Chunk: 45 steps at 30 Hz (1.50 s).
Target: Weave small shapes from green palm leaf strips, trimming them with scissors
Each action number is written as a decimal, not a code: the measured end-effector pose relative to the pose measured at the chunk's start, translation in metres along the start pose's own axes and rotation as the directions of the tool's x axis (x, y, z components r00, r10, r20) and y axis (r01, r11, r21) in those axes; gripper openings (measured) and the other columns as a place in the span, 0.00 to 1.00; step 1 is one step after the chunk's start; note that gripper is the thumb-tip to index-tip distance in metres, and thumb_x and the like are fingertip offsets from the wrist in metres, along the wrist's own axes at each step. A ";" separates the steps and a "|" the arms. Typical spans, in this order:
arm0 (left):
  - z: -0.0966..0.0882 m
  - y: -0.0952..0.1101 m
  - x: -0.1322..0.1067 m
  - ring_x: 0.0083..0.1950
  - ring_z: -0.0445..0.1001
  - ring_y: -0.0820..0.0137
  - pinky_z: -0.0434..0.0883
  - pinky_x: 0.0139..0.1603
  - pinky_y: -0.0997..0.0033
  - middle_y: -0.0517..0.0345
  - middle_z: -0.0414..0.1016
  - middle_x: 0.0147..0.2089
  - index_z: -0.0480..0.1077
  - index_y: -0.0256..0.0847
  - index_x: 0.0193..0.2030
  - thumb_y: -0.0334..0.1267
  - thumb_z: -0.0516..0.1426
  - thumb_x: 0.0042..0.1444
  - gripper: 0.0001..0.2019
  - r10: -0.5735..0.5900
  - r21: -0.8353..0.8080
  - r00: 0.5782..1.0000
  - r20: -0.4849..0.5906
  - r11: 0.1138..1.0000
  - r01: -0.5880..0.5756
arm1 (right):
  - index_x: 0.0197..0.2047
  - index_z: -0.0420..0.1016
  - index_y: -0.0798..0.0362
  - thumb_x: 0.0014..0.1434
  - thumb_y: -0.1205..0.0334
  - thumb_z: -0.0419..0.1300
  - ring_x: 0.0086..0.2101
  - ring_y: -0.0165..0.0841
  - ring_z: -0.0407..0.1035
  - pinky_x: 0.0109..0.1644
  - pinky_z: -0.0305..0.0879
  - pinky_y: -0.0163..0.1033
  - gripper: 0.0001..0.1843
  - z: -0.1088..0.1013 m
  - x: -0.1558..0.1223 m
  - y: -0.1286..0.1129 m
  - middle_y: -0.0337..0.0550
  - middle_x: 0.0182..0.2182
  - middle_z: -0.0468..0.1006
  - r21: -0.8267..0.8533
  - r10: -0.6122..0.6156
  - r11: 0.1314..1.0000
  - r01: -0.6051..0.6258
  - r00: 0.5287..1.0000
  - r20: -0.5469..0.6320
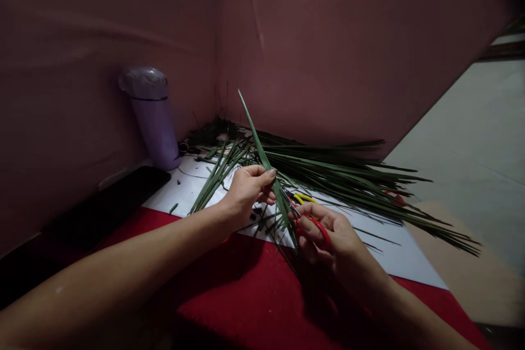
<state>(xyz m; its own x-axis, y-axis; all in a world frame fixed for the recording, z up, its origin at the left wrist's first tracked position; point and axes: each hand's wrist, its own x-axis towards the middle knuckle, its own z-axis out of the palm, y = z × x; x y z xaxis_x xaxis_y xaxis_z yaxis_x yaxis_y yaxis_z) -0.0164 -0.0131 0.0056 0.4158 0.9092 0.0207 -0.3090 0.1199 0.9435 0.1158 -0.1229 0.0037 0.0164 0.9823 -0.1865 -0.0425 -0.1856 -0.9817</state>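
Above a white sheet on the red-covered desk, the left hand pinches a long, tapering green leaf between thumb and fingers, seemingly to keep it steady. The right hand holds red-handled scissors, their metal blades at the leaf's lower part. Just beyond lie a yellow-handled tool and slender, ribbon-like leaf strips; farther left stands a smooth, purple, plastic-topped tumbler.

The scissors show bright red handles to me; the narrow leaf is plain green, the long leaves darker. I see a lilac tumbler, white sheet, deep red cloth, dusky pink walls.
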 end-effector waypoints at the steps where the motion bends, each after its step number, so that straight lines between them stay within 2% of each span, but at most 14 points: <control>1: 0.000 0.000 0.000 0.17 0.65 0.77 0.65 0.19 0.76 0.60 0.66 0.19 0.63 0.34 0.24 0.33 0.56 0.52 0.08 0.005 -0.003 1.000 0.007 1.000 -0.005 | 0.35 0.65 0.51 0.49 0.49 0.62 0.15 0.21 0.56 0.21 0.47 0.27 0.17 0.000 0.000 -0.001 0.31 0.15 0.67 0.001 0.003 1.000 -0.003 1.000 0.003; 12: 0.000 -0.003 -0.001 0.17 0.65 0.77 0.64 0.18 0.76 0.61 0.65 0.20 0.62 0.35 0.23 0.34 0.58 0.50 0.09 0.054 -0.039 0.999 0.008 0.998 -0.054 | 0.35 0.65 0.52 0.48 0.48 0.62 0.15 0.22 0.57 0.21 0.48 0.28 0.18 0.002 -0.002 -0.006 0.32 0.16 0.67 0.010 0.030 0.999 -0.030 1.000 0.005; 23: 0.003 -0.002 -0.004 0.17 0.66 0.76 0.65 0.18 0.77 0.60 0.65 0.19 0.61 0.36 0.23 0.34 0.56 0.52 0.10 -0.048 -0.046 0.997 0.056 0.998 0.051 | 0.36 0.64 0.53 0.48 0.51 0.64 0.14 0.21 0.56 0.16 0.44 0.26 0.18 0.000 0.007 0.007 0.32 0.15 0.67 0.026 -0.061 0.998 0.061 0.998 0.012; 29: 0.003 0.001 -0.005 0.18 0.67 0.76 0.64 0.19 0.77 0.60 0.66 0.19 0.60 0.36 0.23 0.35 0.58 0.50 0.11 -0.081 -0.072 0.993 0.087 0.994 0.087 | 0.36 0.64 0.53 0.48 0.53 0.64 0.14 0.20 0.53 0.17 0.45 0.26 0.17 0.002 0.004 0.001 0.29 0.14 0.65 0.021 -0.116 0.993 0.116 0.993 0.015; 33: 0.002 0.007 -0.004 0.18 0.66 0.77 0.64 0.19 0.77 0.59 0.67 0.20 0.61 0.36 0.24 0.37 0.59 0.49 0.11 -0.092 -0.097 0.985 0.145 0.990 0.107 | 0.35 0.65 0.53 0.46 0.53 0.65 0.14 0.21 0.52 0.18 0.48 0.28 0.18 0.002 0.002 -0.008 0.28 0.13 0.62 -0.015 -0.091 0.996 0.092 0.996 0.011; 38: 0.001 0.009 -0.003 0.19 0.66 0.77 0.63 0.19 0.77 0.59 0.67 0.22 0.63 0.35 0.25 0.40 0.59 0.48 0.11 -0.084 -0.105 0.982 0.166 0.989 0.102 | 0.36 0.67 0.54 0.48 0.53 0.64 0.15 0.22 0.55 0.19 0.50 0.29 0.17 0.000 0.003 -0.011 0.29 0.14 0.62 -0.001 -0.099 0.995 0.099 0.995 0.018; 45: -0.002 0.010 -0.002 0.20 0.66 0.77 0.63 0.20 0.76 0.60 0.66 0.22 0.63 0.36 0.26 0.46 0.59 0.47 0.15 -0.042 -0.078 0.993 0.112 0.996 0.051 | 0.36 0.67 0.55 0.50 0.57 0.63 0.15 0.20 0.50 0.19 0.46 0.27 0.14 0.001 0.003 -0.007 0.29 0.15 0.61 0.094 -0.060 0.994 0.055 0.997 0.056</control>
<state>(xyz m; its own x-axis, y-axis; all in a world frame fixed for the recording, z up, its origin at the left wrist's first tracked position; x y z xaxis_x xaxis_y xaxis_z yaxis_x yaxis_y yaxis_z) -0.0215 -0.0127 0.0140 0.5217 0.8529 0.0179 -0.3530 0.1967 0.9147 0.1149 -0.1190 0.0097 -0.0375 0.9915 -0.1246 -0.1351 -0.1285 -0.9825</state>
